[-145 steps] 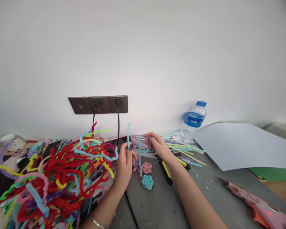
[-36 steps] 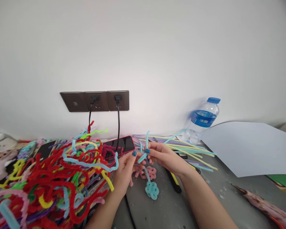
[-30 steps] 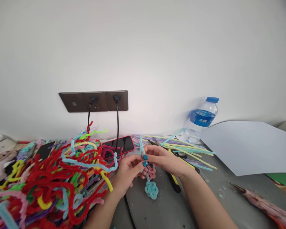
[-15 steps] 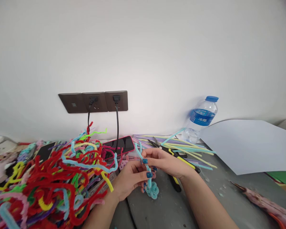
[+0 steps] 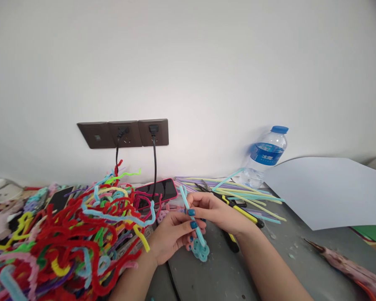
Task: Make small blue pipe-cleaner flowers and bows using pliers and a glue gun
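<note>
A light blue pipe cleaner [image 5: 192,217] runs slantwise between both hands, its upper end sticking up past my fingers. My left hand [image 5: 172,238] pinches it low down with thumb and fingers closed. My right hand [image 5: 217,213] grips it higher up, fingers curled. Just under the hands lies a light blue pipe-cleaner flower [image 5: 202,251] on the grey table [image 5: 213,276]. Whether the stem joins the flower is hidden.
A big tangle of coloured pipe cleaners [image 5: 65,234] fills the left. A phone in a pink case [image 5: 158,190], yellow-handled cutters [image 5: 235,209], straight pipe cleaners [image 5: 253,196], a water bottle [image 5: 263,156], white paper [image 5: 329,192] and a pink glue gun [image 5: 354,271] lie around. Cables hang from wall sockets [image 5: 123,133].
Both hands came together on the blue pipe cleaner and sank toward the blue flower. The pink flower is now hidden behind them.
</note>
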The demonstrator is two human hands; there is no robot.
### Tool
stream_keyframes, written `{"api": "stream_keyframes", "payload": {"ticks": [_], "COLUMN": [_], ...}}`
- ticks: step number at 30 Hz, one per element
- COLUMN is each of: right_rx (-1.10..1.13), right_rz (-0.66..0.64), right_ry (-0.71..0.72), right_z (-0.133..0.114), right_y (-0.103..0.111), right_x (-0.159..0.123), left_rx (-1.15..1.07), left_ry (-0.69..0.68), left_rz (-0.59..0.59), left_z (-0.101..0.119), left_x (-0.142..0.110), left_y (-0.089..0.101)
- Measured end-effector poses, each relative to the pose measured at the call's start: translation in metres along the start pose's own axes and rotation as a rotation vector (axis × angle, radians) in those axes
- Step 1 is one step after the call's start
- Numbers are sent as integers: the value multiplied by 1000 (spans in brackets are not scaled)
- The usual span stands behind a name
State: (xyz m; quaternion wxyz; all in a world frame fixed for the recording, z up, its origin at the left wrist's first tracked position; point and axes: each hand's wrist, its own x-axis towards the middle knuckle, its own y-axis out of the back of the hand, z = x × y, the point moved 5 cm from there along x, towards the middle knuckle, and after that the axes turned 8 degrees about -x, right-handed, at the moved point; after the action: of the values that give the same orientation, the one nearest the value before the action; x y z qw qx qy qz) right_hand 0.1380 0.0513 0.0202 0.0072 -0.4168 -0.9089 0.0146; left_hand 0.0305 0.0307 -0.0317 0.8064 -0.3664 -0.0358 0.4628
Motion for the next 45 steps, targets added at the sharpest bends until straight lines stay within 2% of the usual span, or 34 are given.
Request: {"api": "stream_keyframes", "payload": {"ticks": [10,16,23,27,30,34,39,45], "right_rx": [25,34,23,-31,-65,-138,-389,-701], "right_rz": [167,145,130,211,322,391,437,446], "right_ry": [19,95,78,89,110,257,405,489], "right_z": [0,-2,-2,-5,-4,-7,-17,-20], "right_y": [7,8,3,4,8,9,-1,-14], "right_x": [2,2,3,5,7,8,6,5], "left_rx": [-85,-158,-123,-92,-85,-62,-141,-347], "left_ry": [-43,-34,-47,-129,-243,-340,-428,-503], "left_rz": [9,-23,-15,50,148,278,343,402], "left_z": [7,4,7,13,19,24,28,27], "left_x": [-1,-1,-3,0,1,-2,-5,-4], "left_y": [-6,-7,-7,-5,0,4,7,16]}}
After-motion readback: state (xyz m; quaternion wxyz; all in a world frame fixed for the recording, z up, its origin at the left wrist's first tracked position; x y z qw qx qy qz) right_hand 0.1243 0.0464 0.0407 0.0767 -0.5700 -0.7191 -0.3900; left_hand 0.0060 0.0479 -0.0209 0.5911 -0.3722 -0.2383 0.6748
